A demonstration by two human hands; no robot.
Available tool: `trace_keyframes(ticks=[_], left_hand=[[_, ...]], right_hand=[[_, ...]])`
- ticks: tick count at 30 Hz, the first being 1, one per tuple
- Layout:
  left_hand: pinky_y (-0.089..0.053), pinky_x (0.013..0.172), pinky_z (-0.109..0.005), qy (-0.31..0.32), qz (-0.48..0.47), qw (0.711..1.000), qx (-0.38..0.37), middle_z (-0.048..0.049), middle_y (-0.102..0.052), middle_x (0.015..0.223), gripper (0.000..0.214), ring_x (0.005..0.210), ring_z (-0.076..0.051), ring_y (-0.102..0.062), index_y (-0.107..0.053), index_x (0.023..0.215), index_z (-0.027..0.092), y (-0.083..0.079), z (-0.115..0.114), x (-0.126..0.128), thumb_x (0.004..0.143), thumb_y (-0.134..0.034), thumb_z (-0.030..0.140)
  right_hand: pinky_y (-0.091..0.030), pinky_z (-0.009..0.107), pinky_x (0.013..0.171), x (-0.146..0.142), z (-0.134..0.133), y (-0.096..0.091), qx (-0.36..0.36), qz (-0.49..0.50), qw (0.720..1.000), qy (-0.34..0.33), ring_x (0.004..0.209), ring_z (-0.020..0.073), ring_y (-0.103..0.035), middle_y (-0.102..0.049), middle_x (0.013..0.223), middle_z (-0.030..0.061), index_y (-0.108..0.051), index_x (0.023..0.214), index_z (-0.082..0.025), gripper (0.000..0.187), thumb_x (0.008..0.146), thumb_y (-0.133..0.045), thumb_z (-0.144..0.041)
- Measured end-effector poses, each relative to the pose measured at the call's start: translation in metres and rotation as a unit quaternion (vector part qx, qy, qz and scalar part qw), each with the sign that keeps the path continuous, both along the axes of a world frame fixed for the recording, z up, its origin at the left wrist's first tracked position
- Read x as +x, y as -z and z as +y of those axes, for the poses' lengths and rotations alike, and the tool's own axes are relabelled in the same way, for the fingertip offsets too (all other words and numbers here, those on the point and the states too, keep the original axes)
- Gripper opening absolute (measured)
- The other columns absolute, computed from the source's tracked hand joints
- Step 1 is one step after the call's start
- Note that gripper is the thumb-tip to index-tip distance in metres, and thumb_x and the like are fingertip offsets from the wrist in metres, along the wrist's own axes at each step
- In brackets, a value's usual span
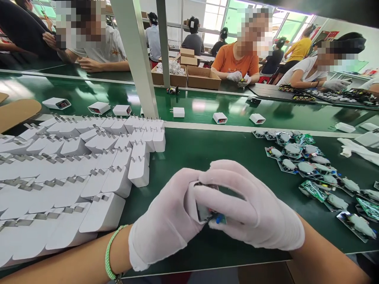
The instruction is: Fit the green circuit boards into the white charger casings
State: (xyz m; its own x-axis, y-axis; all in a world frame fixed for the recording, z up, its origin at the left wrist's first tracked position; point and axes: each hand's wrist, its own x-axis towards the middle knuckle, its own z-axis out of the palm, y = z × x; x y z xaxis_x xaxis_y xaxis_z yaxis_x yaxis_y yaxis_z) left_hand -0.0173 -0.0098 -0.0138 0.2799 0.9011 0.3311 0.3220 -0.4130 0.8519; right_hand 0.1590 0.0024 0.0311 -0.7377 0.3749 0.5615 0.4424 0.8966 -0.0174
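Tall daylit windows [214, 19] along the far wall; a white post [133, 51] rising between long green worktops [207, 100]; a pale wall [370, 39] with red signs [328, 35] at far right.

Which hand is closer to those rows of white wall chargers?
Left. The left hand sits just right of the white wall chargers, while the right hand lies farther away, on the left hand's far side.

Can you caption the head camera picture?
Gloved left hand and right hand hold a circuit board beside white plug chargers.
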Motion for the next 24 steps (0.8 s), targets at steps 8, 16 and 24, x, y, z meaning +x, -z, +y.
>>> trace_keyframes(ticks=[8, 16, 24], left_hand=[[-0.054, 0.063, -0.031, 0.009, 0.061, 0.997, 0.041, 0.0004, -0.056, 0.082, 0.018, 0.072, -0.015, -0.061, -0.044, 0.089, 0.022, -0.008, 0.001, -0.003, 0.077, -0.057, 0.018], [-0.053, 0.066, -0.025, 0.018, 0.045, 0.997, 0.056, 0.0028, -0.056, 0.089, 0.037, 0.075, -0.012, -0.06, -0.045, 0.104, 0.024, -0.007, 0.001, -0.005, 0.074, -0.065, 0.016], [-0.054, 0.074, -0.026, 0.023, 0.011, 0.998, 0.054, -0.0003, -0.06, 0.098, 0.04, 0.082, -0.013, -0.062, -0.048, 0.109, 0.021, -0.009, -0.002, -0.007, 0.074, -0.065, 0.014]], right_hand=[[-0.044, 0.045, 0.096, 0.002, 0.011, 0.012, -0.04, -0.021, 0.999, -0.021, 0.11, 0.0248, -0.052, -0.056, 0.123, 0.0128, -0.039, 0.128, -0.016, 0.054, 0.096, -0.022, -0.055], [-0.044, 0.041, 0.097, -0.001, 0.009, 0.015, -0.038, 0.004, 0.999, -0.021, 0.118, 0.0241, -0.048, -0.05, 0.13, 0.0161, -0.033, 0.135, -0.014, 0.055, 0.097, -0.023, -0.053], [-0.05, 0.041, 0.091, 0.007, 0.007, 0.016, -0.013, 0.072, 0.997, -0.011, 0.107, 0.023, -0.054, -0.055, 0.118, 0.0149, -0.042, 0.131, -0.012, 0.046, 0.098, -0.034, -0.043]])
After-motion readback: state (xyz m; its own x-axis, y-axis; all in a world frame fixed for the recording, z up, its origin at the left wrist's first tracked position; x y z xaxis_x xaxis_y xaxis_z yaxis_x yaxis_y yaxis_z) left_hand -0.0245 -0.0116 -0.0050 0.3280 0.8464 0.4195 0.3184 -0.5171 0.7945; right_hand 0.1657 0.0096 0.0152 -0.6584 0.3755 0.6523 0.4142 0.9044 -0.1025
